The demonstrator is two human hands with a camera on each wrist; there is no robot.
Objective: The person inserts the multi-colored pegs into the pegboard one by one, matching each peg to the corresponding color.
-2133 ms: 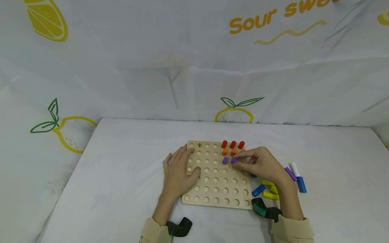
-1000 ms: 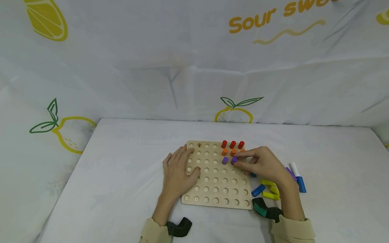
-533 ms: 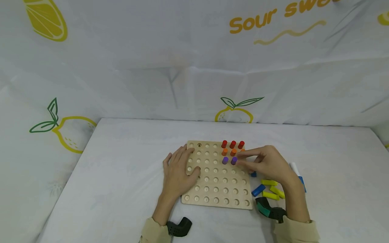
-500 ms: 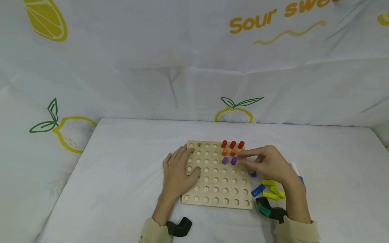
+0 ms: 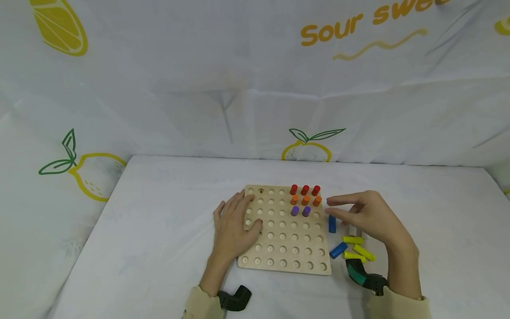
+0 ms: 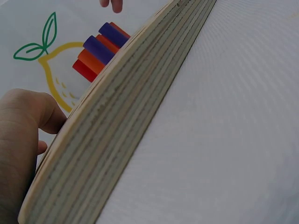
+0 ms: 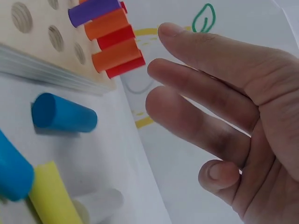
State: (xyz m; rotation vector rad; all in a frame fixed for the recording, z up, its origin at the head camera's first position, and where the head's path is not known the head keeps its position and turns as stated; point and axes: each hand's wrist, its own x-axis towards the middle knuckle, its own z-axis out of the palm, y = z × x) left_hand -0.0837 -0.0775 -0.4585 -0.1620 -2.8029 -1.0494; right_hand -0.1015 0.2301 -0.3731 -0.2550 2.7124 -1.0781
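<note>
My left hand (image 5: 234, 227) rests along the left edge of a wooden peg board (image 5: 276, 243), fingers and thumb spread over its holes. In the left wrist view, the board's thick layered side (image 6: 107, 116) fills the middle. Upright in the board's far right part stand three red pegs (image 5: 305, 190), three orange pegs (image 5: 305, 200) and two purple pegs (image 5: 306, 212). My right hand (image 5: 368, 217) hovers just right of the board with nothing in it, thumb and fingers apart. Below its fingertips lies a blue peg (image 5: 332, 224), also clear in the right wrist view.
Right of the board lie another blue peg (image 5: 338, 250), several yellow pegs (image 5: 364, 253) and a white peg (image 7: 100, 205), partly under my right hand in the head view. Dark wrist devices (image 5: 236, 299) sit at both wrists. A lemon-print cloth (image 5: 199, 110) hangs behind the table.
My right hand has let go of the second purple peg, which stands in its hole, and has moved right off the board. The left hand has stayed in place.
</note>
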